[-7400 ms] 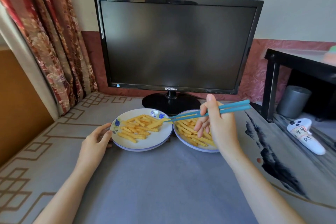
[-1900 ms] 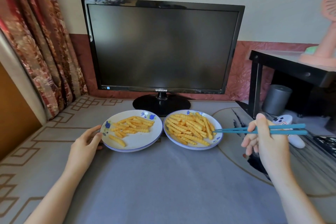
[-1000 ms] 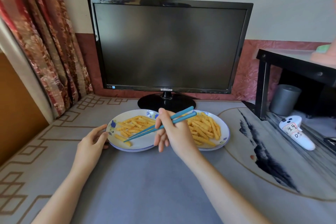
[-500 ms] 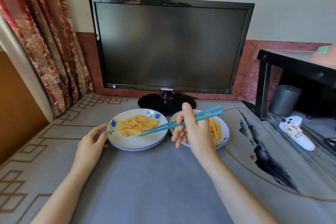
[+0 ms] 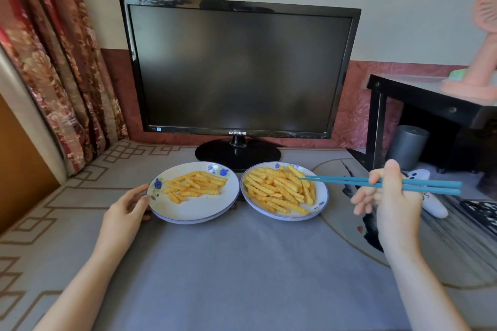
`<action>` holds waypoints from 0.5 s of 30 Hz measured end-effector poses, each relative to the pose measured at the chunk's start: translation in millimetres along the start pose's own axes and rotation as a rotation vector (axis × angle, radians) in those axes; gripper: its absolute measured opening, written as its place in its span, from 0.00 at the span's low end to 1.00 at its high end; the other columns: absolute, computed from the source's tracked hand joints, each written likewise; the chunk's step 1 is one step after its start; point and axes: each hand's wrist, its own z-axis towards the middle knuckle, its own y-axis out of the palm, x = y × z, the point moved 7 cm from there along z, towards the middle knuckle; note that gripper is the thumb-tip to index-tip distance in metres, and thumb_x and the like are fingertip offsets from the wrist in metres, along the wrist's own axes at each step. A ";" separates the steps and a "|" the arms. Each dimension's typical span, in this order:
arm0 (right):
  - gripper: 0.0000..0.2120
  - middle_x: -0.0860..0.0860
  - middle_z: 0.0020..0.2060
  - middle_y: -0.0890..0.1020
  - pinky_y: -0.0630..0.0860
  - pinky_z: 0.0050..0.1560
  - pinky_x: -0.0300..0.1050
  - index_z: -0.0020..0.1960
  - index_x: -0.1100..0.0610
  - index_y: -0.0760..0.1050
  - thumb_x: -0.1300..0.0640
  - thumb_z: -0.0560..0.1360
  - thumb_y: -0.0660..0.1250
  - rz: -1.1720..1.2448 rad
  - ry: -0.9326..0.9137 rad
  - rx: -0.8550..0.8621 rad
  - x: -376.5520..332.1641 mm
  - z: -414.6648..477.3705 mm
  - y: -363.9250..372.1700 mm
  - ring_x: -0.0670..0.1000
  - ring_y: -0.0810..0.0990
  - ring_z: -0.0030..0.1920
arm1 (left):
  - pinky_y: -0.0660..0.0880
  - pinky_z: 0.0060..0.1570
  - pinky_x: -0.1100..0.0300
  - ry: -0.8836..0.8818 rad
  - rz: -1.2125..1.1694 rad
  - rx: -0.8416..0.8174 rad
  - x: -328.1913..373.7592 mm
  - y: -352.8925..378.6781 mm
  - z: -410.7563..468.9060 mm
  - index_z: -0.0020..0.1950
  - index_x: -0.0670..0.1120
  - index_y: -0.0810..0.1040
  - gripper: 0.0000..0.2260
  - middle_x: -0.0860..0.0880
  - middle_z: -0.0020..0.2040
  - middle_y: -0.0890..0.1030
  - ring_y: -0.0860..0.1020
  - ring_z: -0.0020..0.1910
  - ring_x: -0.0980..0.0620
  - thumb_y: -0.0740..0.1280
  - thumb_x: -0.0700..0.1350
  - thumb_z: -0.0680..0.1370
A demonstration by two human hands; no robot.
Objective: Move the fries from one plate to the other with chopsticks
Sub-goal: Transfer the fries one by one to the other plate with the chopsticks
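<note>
Two white plates with blue flower marks sit side by side in front of a monitor. The left plate (image 5: 193, 209) holds a small heap of crinkle-cut fries (image 5: 196, 186). The right plate (image 5: 321, 203) carries a bigger heap of fries (image 5: 278, 191). My right hand (image 5: 390, 201) grips a pair of blue chopsticks (image 5: 347, 181) to the right of the right plate; their tips lie over that plate's right side, at the fries there. My left hand (image 5: 126, 207) rests against the left plate's left rim, fingers relaxed.
A black monitor (image 5: 239, 70) on a round stand (image 5: 238, 153) is just behind the plates. A black side table (image 5: 430, 99) with a pink fan (image 5: 481, 62) stands at the right, over a grey cylinder (image 5: 407, 146) and a white controller (image 5: 430, 201). Curtains (image 5: 53, 62) hang at the left.
My right hand has swung with the chopsticks from over the left plate to the right of the right plate. A fry was dropped there. My left hand stayed put.
</note>
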 end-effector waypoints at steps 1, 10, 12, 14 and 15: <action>0.20 0.57 0.19 0.76 0.61 0.20 0.38 0.35 0.59 0.67 0.51 0.82 0.51 -0.009 0.000 0.015 1.1 0.2 -5.1 0.52 0.71 0.16 | 0.68 0.31 0.82 -0.001 -0.001 0.000 0.0 -0.2 -0.2 0.63 0.46 0.77 0.13 0.45 0.47 0.82 0.79 0.40 0.49 0.60 0.41 0.80; 0.20 0.56 0.20 0.76 0.62 0.20 0.38 0.35 0.60 0.68 0.51 0.82 0.53 -0.113 -0.011 0.001 6.8 -3.1 -9.8 0.52 0.70 0.17 | 0.68 0.30 0.82 0.007 -0.021 0.002 5.6 0.3 -3.4 0.63 0.45 0.76 0.13 0.43 0.47 0.81 0.78 0.39 0.49 0.60 0.41 0.80; 0.19 0.57 0.21 0.76 0.62 0.21 0.38 0.36 0.60 0.69 0.51 0.82 0.53 -0.104 -0.029 0.001 1.1 -3.6 -7.0 0.52 0.70 0.17 | 0.69 0.30 0.81 0.009 -0.018 -0.001 5.8 0.2 -3.5 0.63 0.45 0.76 0.13 0.43 0.47 0.81 0.78 0.39 0.49 0.60 0.41 0.80; 0.19 0.57 0.21 0.76 0.62 0.21 0.39 0.36 0.59 0.69 0.52 0.82 0.53 -0.082 -0.043 -0.010 -5.2 -3.3 -1.2 0.52 0.69 0.18 | 0.69 0.30 0.81 0.007 -0.018 -0.002 4.0 0.0 -2.4 0.63 0.45 0.77 0.13 0.43 0.47 0.81 0.79 0.40 0.49 0.60 0.41 0.80; 0.19 0.57 0.20 0.76 0.62 0.21 0.39 0.35 0.59 0.69 0.53 0.82 0.53 -0.065 -0.046 -0.024 -7.9 -3.5 3.7 0.52 0.69 0.18 | 0.69 0.30 0.81 0.004 -0.018 -0.003 3.1 -0.1 -1.7 0.63 0.45 0.77 0.13 0.44 0.47 0.82 0.79 0.40 0.49 0.60 0.41 0.80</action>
